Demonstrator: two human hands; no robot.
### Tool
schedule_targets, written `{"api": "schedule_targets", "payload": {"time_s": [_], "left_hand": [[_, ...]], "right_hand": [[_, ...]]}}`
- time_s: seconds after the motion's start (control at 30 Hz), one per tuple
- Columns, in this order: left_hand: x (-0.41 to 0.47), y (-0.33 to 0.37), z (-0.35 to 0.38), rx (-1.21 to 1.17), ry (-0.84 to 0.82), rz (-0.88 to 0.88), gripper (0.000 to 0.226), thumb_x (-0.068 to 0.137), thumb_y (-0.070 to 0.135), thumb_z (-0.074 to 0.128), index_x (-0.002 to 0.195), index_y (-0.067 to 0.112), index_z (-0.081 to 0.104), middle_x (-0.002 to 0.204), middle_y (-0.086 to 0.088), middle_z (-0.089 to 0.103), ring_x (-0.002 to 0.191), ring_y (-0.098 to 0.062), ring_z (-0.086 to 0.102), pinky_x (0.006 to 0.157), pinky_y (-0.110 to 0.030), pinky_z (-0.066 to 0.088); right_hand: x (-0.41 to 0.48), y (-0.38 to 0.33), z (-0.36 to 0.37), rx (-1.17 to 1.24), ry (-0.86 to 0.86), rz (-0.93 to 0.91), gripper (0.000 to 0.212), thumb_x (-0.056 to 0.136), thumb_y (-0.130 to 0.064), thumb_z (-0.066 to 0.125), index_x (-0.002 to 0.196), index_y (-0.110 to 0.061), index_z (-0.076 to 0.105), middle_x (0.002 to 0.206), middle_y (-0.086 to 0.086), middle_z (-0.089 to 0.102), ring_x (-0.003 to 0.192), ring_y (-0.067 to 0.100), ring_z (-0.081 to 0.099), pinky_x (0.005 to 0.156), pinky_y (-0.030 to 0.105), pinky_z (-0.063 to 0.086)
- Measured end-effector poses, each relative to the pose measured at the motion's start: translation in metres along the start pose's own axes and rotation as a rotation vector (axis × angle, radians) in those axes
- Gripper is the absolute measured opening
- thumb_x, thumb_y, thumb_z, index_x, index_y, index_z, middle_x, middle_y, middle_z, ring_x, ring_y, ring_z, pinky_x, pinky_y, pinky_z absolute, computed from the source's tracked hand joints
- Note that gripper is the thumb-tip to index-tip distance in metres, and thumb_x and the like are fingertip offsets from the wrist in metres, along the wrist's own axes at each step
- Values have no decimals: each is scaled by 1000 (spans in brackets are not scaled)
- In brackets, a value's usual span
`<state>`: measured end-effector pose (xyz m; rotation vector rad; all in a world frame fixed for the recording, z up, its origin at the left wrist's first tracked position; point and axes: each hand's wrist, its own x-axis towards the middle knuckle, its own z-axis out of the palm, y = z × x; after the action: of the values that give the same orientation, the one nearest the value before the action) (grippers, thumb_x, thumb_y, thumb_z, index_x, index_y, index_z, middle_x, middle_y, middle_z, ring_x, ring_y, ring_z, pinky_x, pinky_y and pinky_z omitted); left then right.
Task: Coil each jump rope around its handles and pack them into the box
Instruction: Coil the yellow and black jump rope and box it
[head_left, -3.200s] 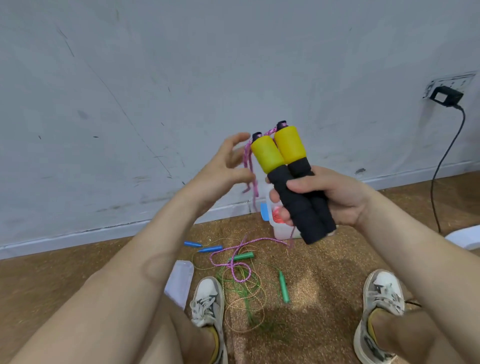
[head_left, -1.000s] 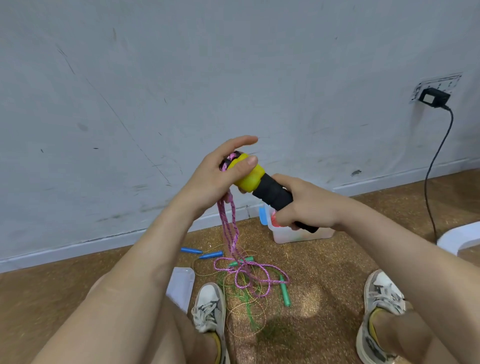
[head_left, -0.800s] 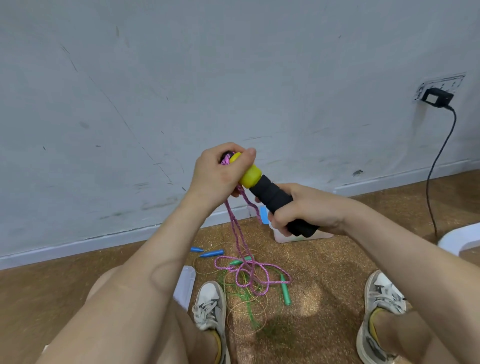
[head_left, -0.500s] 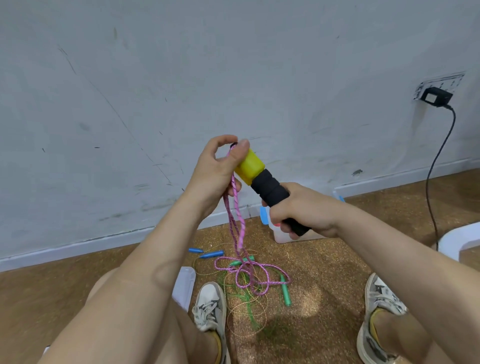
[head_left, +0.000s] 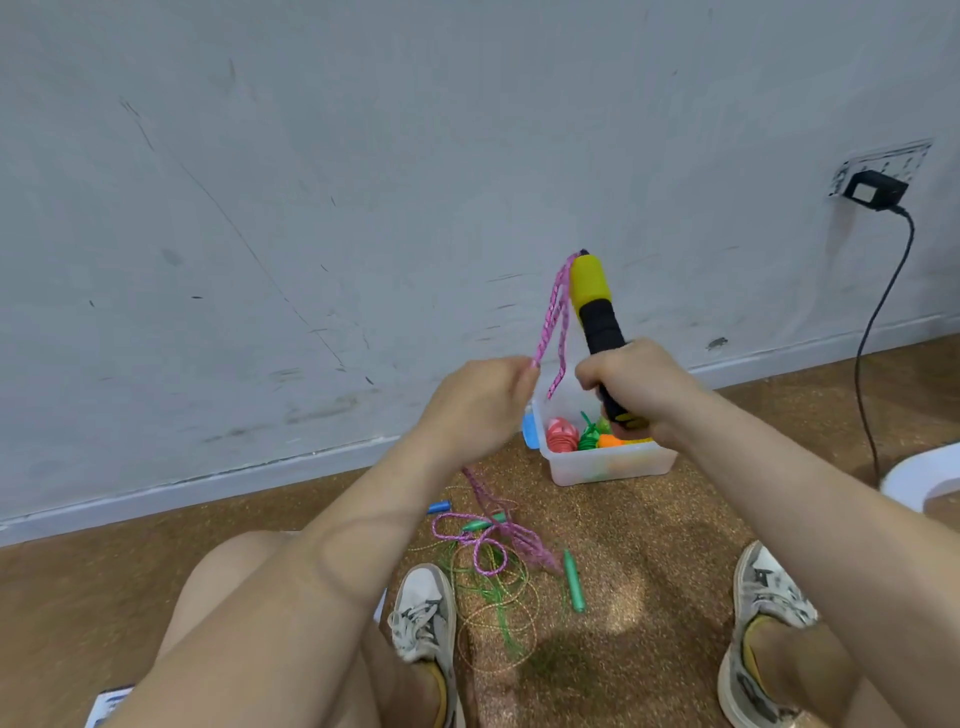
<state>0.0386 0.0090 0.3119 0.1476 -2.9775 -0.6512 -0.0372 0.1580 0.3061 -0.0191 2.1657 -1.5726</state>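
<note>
The right hand (head_left: 631, 387) grips the black-and-yellow handles (head_left: 596, 306) upright above the clear plastic box (head_left: 605, 462) (coiled ropes already inside), while the left hand (head_left: 480, 400) pinches the pink rope (head_left: 551, 319), whose slack trails onto the floor (head_left: 649, 545).

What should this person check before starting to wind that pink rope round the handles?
1. The right hand has its grip on the handles: ok.
2. Both handles side by side: cannot tell, only one shows.
3. The left hand pinches the pink rope: ok.
4. Slack of the pink rope free of the green rope on the floor: not ok, it lies across it.
5. The box open to receive it: ok.
</note>
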Motion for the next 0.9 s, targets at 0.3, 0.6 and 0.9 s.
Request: {"api": "schedule_targets", "payload": {"time_s": [0.3,0.6,0.9], "left_hand": [[-10,23,1,606,-115,430,16,93,22,54,97,12,66,92,-6,61,83,-27,59,61,-34,36],[-6,-14,-34,98,-266,70,37,58,49,84,65,22,60,60,5,54,57,-9,47,54,-28,35],[-6,-23,-35,-623,-416,-32,26,69,17,79,66,10,55,42,8,43,40,-5,32,42,-16,24]], "right_hand": [[-9,23,17,-1269,212,-520,34,80,-28,60,101,-18,36,92,4,58,81,30,58,61,33,38],[-25,36,23,-1381,101,-1169,48,56,-28,79,97,-27,54,78,-3,58,68,25,61,53,32,29],[-30,37,15,-1127,9,-1281,50,56,-19,76,100,-20,52,78,-2,58,64,26,59,51,34,43]]}}
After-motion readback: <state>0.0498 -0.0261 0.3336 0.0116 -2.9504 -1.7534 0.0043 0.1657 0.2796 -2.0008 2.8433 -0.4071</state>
